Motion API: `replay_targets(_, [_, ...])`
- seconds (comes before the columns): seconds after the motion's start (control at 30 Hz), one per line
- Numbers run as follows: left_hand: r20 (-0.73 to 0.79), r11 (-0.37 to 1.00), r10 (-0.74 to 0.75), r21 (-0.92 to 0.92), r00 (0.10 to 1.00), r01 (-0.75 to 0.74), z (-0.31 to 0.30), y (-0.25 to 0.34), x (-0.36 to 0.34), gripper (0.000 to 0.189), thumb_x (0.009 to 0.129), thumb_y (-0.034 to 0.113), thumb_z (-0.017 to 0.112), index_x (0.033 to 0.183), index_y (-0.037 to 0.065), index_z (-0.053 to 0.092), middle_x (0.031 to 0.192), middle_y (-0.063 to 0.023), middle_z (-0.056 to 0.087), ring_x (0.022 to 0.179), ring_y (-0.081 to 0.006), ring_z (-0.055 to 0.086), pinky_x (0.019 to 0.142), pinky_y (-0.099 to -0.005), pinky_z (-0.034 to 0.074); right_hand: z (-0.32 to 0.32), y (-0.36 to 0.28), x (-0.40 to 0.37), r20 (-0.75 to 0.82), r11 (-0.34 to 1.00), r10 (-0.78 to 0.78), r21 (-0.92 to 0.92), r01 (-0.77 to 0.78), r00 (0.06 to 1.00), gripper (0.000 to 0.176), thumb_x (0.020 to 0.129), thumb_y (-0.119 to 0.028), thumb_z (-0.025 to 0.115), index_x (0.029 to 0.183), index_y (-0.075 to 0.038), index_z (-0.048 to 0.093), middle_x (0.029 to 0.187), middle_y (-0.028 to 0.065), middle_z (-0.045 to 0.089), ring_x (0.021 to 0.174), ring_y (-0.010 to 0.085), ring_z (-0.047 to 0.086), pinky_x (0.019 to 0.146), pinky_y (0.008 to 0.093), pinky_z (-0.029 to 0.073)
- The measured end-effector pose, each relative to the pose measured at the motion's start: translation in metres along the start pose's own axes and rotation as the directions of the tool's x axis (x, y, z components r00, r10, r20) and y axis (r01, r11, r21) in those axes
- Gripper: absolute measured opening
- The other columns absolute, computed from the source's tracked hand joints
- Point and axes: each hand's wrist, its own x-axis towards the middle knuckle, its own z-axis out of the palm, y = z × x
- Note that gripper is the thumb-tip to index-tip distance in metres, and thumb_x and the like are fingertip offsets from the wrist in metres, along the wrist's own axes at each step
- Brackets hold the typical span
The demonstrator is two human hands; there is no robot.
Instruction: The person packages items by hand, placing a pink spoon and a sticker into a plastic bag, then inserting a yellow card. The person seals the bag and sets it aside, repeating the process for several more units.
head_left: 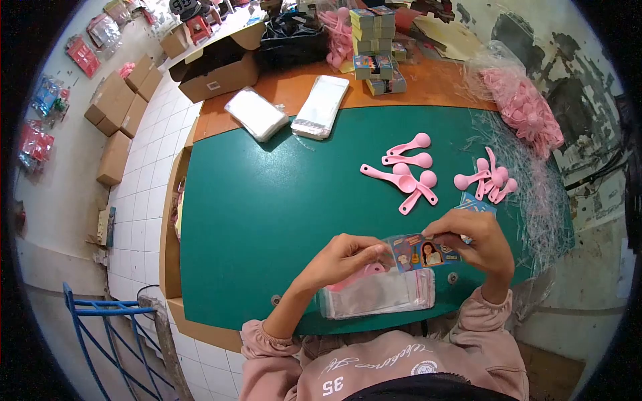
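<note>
My right hand (pixel 478 242) pinches the top edge of a printed card (pixel 426 252) with small colourful pictures on it. The card's left end meets the mouth of a clear plastic bag, which my left hand (pixel 348 259) holds between thumb and fingers. Below the left hand a pink measuring spoon (pixel 366 273) shows, apparently inside that bag. A stack of clear bags (pixel 378 297) lies under both hands at the table's near edge. Beyond the right hand, more printed cards (pixel 476 204) lie partly hidden. Two loose groups of pink spoons (pixel 409 179) rest farther back.
Two stacks of clear bags (pixel 322 107) lie at the back of the green table (pixel 267 220). Banded card bundles (pixel 373 40) stand behind them. A bag of pink spoons (pixel 521 100) and plastic shreds (pixel 528 194) line the right side. An open carton (pixel 221 77) sits back left.
</note>
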Motion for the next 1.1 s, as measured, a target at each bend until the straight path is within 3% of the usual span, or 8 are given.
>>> replay_targets(0.37, [0.011, 0.976, -0.042, 0.214, 0.999, 0.038, 0.002, 0.002, 0.001, 0.03, 0.089, 0.026, 0.05, 0.096, -0.001, 0.062, 0.069, -0.0068, 0.062, 0.06, -0.0059, 0.047, 0.054, -0.0247, 0.041, 0.009, 0.006, 0.004, 0.095, 0.996, -0.086, 0.028, 0.083, 0.992, 0.02, 0.074, -0.003, 0.06, 0.093, -0.007, 0.062, 0.083, 0.0083, 0.061, 0.07, 0.0238, 0.06, 0.06, 0.0309, 0.048])
replay_targets(0.43, [0.032, 0.971, -0.048, 0.235, 0.998, 0.039, 0.004, 0.001, 0.002, 0.031, 0.089, 0.025, 0.051, 0.101, -0.002, 0.06, 0.069, 0.0006, 0.057, 0.066, -0.0041, 0.044, 0.056, -0.0222, 0.041, 0.015, 0.002, 0.008, 0.143, 0.995, -0.099, -0.007, 0.101, 0.985, 0.02, 0.074, -0.003, 0.06, 0.093, -0.007, 0.061, 0.083, 0.0079, 0.06, 0.071, 0.0241, 0.06, 0.062, 0.0309, 0.048])
replay_targets(0.57, [0.03, 0.945, -0.178, 0.285, 0.984, 0.163, -0.004, 0.007, 0.0, 0.032, 0.089, 0.024, 0.051, 0.103, -0.003, 0.059, 0.07, 0.0009, 0.057, 0.065, -0.0047, 0.043, 0.056, -0.0232, 0.041, 0.019, 0.0, 0.007, 0.103, 0.999, -0.039, -0.005, 0.04, 0.994, 0.02, 0.074, -0.004, 0.06, 0.093, -0.007, 0.061, 0.082, 0.0079, 0.059, 0.073, 0.0248, 0.06, 0.062, 0.0318, 0.048])
replay_targets(0.77, [0.059, 0.965, -0.008, 0.262, 0.998, -0.008, -0.002, -0.004, 0.001, 0.034, 0.09, 0.027, 0.049, 0.107, -0.001, 0.058, 0.07, 0.001, 0.058, 0.061, -0.0067, 0.041, 0.053, -0.0276, 0.04, 0.023, -0.002, 0.004, 0.096, 0.994, -0.098, -0.047, 0.102, 0.991, 0.021, 0.073, -0.005, 0.061, 0.094, -0.006, 0.06, 0.081, 0.0089, 0.059, 0.07, 0.0247, 0.059, 0.061, 0.0326, 0.047])
replay_targets(0.83, [0.097, 0.931, -0.099, 0.359, 0.99, 0.058, -0.001, 0.01, 0.0, 0.032, 0.088, 0.025, 0.051, 0.102, -0.002, 0.059, 0.067, -0.0146, 0.06, 0.054, -0.0135, 0.051, 0.053, -0.0301, 0.043, 0.022, -0.004, 0.001, 0.12, 0.988, -0.1, -0.109, 0.113, 0.988, 0.021, 0.073, -0.004, 0.062, 0.094, -0.006, 0.06, 0.082, 0.0094, 0.059, 0.07, 0.0248, 0.059, 0.061, 0.0321, 0.047])
replay_targets(0.93, [0.039, 0.937, 0.018, 0.347, 0.999, -0.03, 0.0, 0.001, 0.001, 0.032, 0.088, 0.026, 0.051, 0.101, -0.001, 0.059, 0.067, -0.0155, 0.06, 0.054, -0.0145, 0.051, 0.052, -0.0307, 0.043, 0.029, -0.005, 0.0, 0.058, 0.999, -0.036, 0.014, 0.036, 0.998, 0.021, 0.073, -0.004, 0.062, 0.094, -0.005, 0.06, 0.081, 0.0098, 0.059, 0.069, 0.0253, 0.059, 0.061, 0.032, 0.047])
replay_targets(1.07, [0.11, 0.967, -0.096, 0.248, 0.989, 0.066, -0.003, 0.002, -0.001, 0.034, 0.088, 0.027, 0.051, 0.107, 0.0, 0.058, 0.067, -0.0158, 0.057, 0.056, -0.0094, 0.043, 0.054, -0.0305, 0.042, 0.031, -0.004, -0.001, -0.047, 0.998, 0.065, 0.022, -0.064, 0.997, 0.019, 0.074, -0.004, 0.062, 0.093, -0.004, 0.061, 0.081, 0.0105, 0.06, 0.068, 0.0256, 0.06, 0.06, 0.0319, 0.047])
replay_targets(1.1, [0.073, 0.947, -0.037, 0.322, 0.997, 0.012, -0.002, 0.0, 0.001, 0.031, 0.088, 0.027, 0.052, 0.101, 0.0, 0.06, 0.063, -0.0161, 0.057, 0.053, -0.017, 0.048, 0.052, -0.0328, 0.042, 0.033, -0.003, -0.002, -0.058, 0.999, 0.036, 0.022, -0.035, 0.998, 0.018, 0.074, -0.004, 0.061, 0.092, -0.004, 0.061, 0.081, 0.0108, 0.06, 0.068, 0.0253, 0.06, 0.06, 0.0317, 0.048])
